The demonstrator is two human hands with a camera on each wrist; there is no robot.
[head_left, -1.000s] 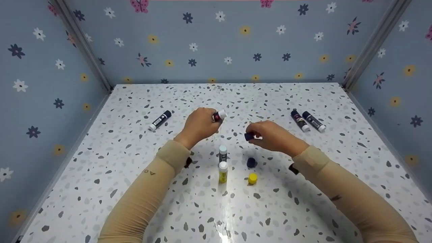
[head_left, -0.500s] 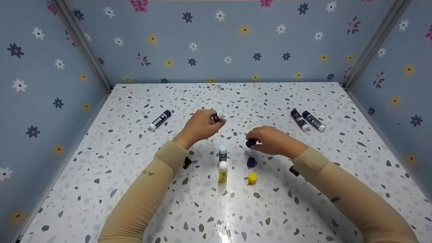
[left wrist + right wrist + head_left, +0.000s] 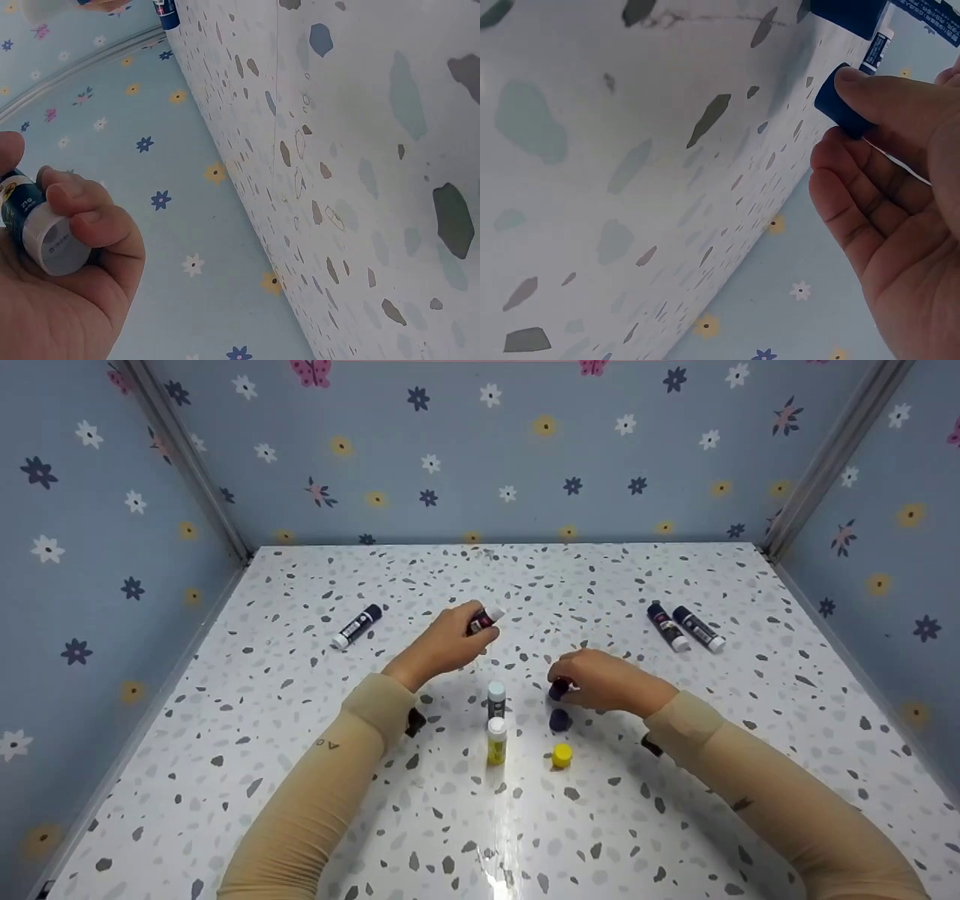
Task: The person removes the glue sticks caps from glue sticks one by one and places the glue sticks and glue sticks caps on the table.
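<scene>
Left-wrist cam, 9 o'clock: your glue stick point(image 3: 31, 217) kinda reads "21G". Head cam, 8 o'clock: triangle-and-circle mark point(image 3: 328, 745) on your sleeve point(image 3: 319, 787). Other print's too blurry.

On the white, grey-flecked desk point(image 3: 615, 825), one dark tube point(image 3: 358, 626) is laid at the left and a dark pair point(image 3: 667, 628) at the right. Midway, a grey tube point(image 3: 496, 702) and a yellow tube point(image 3: 496, 746) are stood upright near a navy cap point(image 3: 559, 721) and a yellow cap point(image 3: 562, 756).

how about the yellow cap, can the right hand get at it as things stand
Probably not yet: the right hand pinches a dark cap, which it would likely need to put down first. A second cap sits between, but the yellow cap looks free on its right.
</scene>
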